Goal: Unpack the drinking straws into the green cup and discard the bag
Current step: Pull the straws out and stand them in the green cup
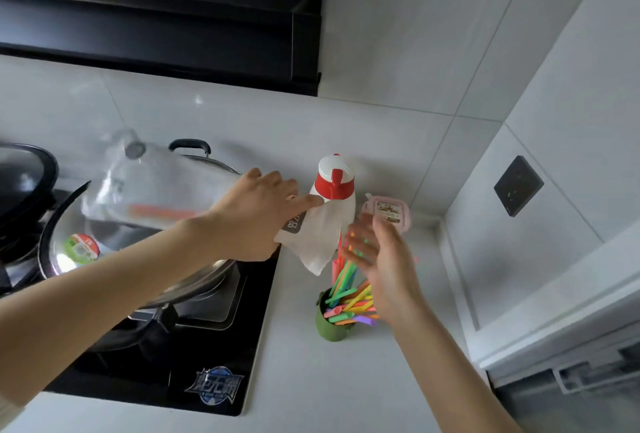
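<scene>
My left hand (263,214) grips a clear plastic bag (145,186) around its middle and holds it tilted above the pan. The bag's white mouth end (313,249) hangs down toward the cup. An orange straw (162,212) lies blurred inside the bag. The small green cup (327,327) stands on the counter, full of colourful straws (349,301) that fan out to the right. My right hand (381,259) hovers over the straws with fingers spread and straight, holding nothing.
A red-capped white bottle (334,179) and a pink lidded box (388,212) stand behind the cup. A steel pan with a glass lid (86,259) sits on the black stove (207,380). A black wok (24,176) is at the far left, and the hood (156,34) hangs above.
</scene>
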The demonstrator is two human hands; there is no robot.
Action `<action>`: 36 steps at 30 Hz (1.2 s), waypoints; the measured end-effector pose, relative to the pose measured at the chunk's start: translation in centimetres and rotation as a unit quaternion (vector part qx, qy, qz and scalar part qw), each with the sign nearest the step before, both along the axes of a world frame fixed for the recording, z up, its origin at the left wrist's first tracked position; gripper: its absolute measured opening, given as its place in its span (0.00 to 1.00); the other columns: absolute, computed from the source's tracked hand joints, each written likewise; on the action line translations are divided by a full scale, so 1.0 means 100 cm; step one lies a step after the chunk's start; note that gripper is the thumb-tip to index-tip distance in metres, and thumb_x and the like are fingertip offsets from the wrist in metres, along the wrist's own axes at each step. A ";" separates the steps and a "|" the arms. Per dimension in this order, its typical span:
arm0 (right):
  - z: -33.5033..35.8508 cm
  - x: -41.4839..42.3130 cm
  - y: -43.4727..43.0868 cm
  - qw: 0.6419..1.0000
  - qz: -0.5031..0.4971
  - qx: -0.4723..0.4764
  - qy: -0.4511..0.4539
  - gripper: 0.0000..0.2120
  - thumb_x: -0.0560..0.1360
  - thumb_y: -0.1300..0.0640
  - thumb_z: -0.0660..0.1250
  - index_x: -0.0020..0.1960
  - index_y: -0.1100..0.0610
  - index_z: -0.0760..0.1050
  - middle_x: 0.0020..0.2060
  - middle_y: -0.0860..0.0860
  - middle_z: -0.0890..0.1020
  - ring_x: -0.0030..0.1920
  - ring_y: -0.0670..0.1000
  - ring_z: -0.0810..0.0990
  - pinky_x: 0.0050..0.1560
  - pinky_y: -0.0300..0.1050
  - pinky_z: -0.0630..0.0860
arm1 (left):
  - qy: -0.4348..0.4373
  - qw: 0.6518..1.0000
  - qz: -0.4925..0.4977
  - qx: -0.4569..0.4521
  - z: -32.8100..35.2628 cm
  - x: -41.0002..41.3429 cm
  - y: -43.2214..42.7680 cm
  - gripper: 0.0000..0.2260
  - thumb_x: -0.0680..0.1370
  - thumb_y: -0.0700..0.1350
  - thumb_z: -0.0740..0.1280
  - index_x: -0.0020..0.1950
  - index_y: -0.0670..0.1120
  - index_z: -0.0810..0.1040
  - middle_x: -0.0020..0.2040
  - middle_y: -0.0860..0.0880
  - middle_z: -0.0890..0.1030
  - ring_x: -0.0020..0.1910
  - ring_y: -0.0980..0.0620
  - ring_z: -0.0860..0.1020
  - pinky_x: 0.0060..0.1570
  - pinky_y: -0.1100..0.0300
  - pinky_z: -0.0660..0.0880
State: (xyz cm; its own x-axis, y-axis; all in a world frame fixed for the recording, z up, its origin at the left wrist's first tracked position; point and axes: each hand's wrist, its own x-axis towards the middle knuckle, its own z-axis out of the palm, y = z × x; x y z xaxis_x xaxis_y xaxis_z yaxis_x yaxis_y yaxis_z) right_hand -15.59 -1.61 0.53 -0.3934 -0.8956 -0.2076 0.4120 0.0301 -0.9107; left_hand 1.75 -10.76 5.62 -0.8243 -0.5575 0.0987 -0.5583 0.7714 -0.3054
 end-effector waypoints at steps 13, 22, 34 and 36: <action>-0.015 0.010 -0.028 0.920 0.160 -0.027 -0.358 0.13 0.77 0.57 0.59 0.57 0.60 0.77 0.56 0.59 0.80 0.57 0.61 0.76 0.58 0.56 0.74 | -0.260 0.921 -0.156 -0.246 0.051 -0.050 0.010 0.30 0.71 0.47 0.64 0.69 0.51 0.53 0.60 0.44 0.69 0.52 0.44 0.68 0.51 0.49 0.65; -0.014 -0.027 -0.009 0.990 0.003 0.015 -0.143 0.05 0.74 0.72 0.62 0.47 0.68 0.75 0.31 0.57 0.85 0.31 0.52 0.84 0.33 0.39 0.81 | -0.126 0.982 -0.018 -0.141 0.038 -0.029 -0.008 0.37 0.71 0.52 0.65 0.71 0.55 0.44 0.59 0.47 0.72 0.52 0.46 0.72 0.48 0.52 0.71; 0.034 -0.138 0.052 0.931 -0.093 0.081 0.345 0.10 0.72 0.73 0.65 0.36 0.62 0.76 0.20 0.50 0.80 0.21 0.47 0.79 0.30 0.38 0.81 | -0.122 0.986 0.099 -0.046 -0.001 0.030 -0.031 0.34 0.69 0.51 0.64 0.71 0.56 0.51 0.63 0.50 0.72 0.57 0.47 0.72 0.52 0.52 0.71; 0.027 -0.127 0.041 0.881 -0.046 0.115 0.456 0.12 0.71 0.72 0.66 0.34 0.58 0.76 0.20 0.51 0.80 0.23 0.50 0.81 0.34 0.45 0.82 | -0.129 0.986 0.100 -0.037 -0.008 0.032 -0.033 0.35 0.69 0.52 0.65 0.71 0.56 0.51 0.64 0.50 0.71 0.58 0.47 0.72 0.53 0.52 0.71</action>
State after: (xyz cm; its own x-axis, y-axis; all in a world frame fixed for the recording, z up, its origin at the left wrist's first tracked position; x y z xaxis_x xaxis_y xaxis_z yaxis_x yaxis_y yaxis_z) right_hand -28.27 2.48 3.25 -0.5591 -0.8268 0.0611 -0.4786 0.2617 -0.8381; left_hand 4.98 -14.07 4.82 -0.7021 -0.7102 -0.0524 -0.5933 0.6240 -0.5085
